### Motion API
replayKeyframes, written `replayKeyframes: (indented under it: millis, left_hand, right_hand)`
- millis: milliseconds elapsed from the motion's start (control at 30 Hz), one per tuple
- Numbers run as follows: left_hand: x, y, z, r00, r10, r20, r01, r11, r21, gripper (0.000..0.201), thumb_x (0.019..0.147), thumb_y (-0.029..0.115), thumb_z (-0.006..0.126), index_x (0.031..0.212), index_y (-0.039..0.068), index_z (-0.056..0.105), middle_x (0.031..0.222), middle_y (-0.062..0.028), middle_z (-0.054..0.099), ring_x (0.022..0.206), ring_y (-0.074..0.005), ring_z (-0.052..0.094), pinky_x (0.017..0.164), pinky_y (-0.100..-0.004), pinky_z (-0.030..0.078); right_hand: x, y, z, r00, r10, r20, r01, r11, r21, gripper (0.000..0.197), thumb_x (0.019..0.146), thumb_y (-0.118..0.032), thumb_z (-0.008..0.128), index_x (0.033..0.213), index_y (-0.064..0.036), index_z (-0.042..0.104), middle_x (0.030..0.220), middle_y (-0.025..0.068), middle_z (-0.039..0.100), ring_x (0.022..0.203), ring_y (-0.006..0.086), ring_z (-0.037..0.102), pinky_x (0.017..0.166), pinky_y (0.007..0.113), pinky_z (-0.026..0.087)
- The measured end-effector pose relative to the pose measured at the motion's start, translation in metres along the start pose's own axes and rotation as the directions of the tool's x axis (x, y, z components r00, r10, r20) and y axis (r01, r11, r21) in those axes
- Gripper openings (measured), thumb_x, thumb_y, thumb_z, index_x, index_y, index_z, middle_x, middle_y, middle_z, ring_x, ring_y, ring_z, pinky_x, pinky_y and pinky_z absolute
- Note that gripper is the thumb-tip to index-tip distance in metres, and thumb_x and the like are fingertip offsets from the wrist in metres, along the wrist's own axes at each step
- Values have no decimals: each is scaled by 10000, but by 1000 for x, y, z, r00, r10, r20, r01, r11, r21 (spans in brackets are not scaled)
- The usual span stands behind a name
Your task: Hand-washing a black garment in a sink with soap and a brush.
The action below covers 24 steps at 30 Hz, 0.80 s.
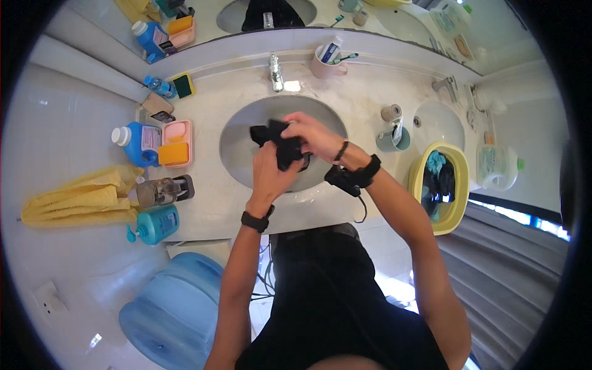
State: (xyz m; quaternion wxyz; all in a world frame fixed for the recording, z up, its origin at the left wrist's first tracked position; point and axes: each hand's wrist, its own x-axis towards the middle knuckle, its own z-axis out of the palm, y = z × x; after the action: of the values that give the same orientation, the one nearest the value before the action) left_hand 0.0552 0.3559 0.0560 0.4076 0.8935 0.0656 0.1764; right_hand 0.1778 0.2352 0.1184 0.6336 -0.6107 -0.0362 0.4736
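Observation:
Over the oval sink (234, 154) I hold a small bunched black cloth (285, 148) in both hands. My left hand (271, 171) grips its lower side, with the fingers closed on it. From the upper right, my right hand (311, 134) pinches the cloth's top edge. What kind of garment the cloth is cannot be made out. The chrome faucet (275, 73) stands behind the sink, beyond the cloth; no running water shows.
On the left stand a blue bottle (132, 143), a pink soap tray (188, 148), a teal pump bottle (157, 225) and a yellow towel (86, 200). A pink mug (324, 66) stands behind. To the right are a green cup (385, 145) and a yellow basin (457, 216) holding wet clothes.

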Motion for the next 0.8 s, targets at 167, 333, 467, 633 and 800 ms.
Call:
replayKeyframes:
  millis: [167, 333, 467, 633, 800]
  left_hand:
    - [0, -19, -1, 975, -202, 88, 218, 944, -246, 228, 833, 111, 705, 1026, -6, 673, 926, -200, 710, 862, -367, 695, 717, -400, 528]
    - [19, 9, -23, 955, -280, 103, 298, 899, -321, 197, 940, 171, 670, 1011, -11, 695, 871, -125, 713, 799, -146, 620, 740, -315, 487]
    - [24, 21, -46, 957, -283, 67, 263, 745, -613, 229, 986, 116, 606, 1164, -25, 639, 1095, -25, 677, 977, -108, 590, 885, -262, 453]
    - [33, 42, -59, 924, -376, 69, 284, 554, -783, 257, 998, 124, 591, 1212, -18, 611, 1148, -41, 658, 1023, -108, 592, 931, -269, 446]
    - [40, 27, -78, 900, -432, -67, 245, 625, -742, 331, 1019, 160, 561, 1298, -17, 537, 1244, -72, 612, 1104, -144, 581, 976, -296, 454]
  right_hand:
    - [15, 35, -16, 969, -188, 163, 182, 982, 48, 457, 854, -69, 636, 1304, -91, 559, 1037, 50, 633, 994, 127, 603, 775, 286, 509]
    - [66, 163, -109, 927, -256, -274, -72, 596, -800, 562, 795, -200, 732, 1319, -85, 566, 1049, 149, 699, 954, 295, 683, 843, 396, 550]
    - [58, 208, -89, 979, -18, -204, -146, 634, -759, 667, 735, -334, 798, 1305, -70, 575, 1047, 175, 701, 981, 342, 680, 872, 408, 537]
    - [90, 208, -35, 988, 37, -147, -103, 874, -475, 777, 699, -494, 827, 1261, -8, 599, 1042, 175, 707, 972, 317, 682, 876, 373, 531]
    - [85, 199, -31, 988, 84, -129, -151, 684, -714, 357, 779, -288, 804, 1029, -55, 700, 838, 105, 715, 765, 238, 661, 741, 363, 512]
